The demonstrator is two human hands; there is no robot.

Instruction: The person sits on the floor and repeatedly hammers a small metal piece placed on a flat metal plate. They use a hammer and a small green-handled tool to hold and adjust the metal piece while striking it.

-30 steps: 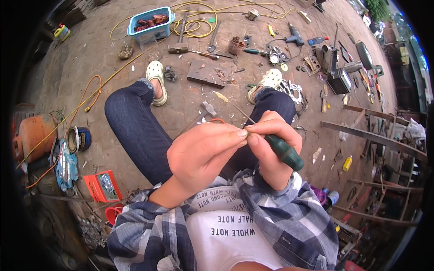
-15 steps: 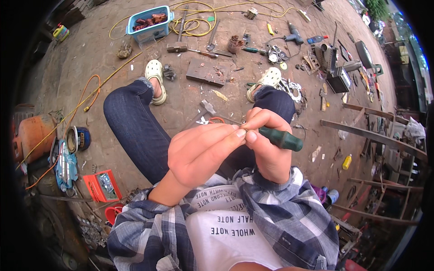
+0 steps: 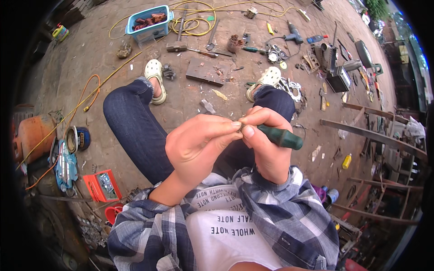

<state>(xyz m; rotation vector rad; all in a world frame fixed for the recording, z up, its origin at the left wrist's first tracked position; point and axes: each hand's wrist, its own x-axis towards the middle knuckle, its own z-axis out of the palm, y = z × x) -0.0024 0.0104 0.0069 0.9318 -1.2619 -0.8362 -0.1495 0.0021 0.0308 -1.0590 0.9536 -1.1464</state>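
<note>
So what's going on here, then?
A seated person's right hand grips a green-handled tool. The left hand meets it, tip to tip, around a small piece too tiny to identify. On the ground ahead are a dark flat block and a blue tub holding reddish-brown pieces.

Bright, diffuse daylight casts faint shadows on the ground; bluish glare edges the far right, black rims my curving view, and detail at my fingertips is soft.
</note>
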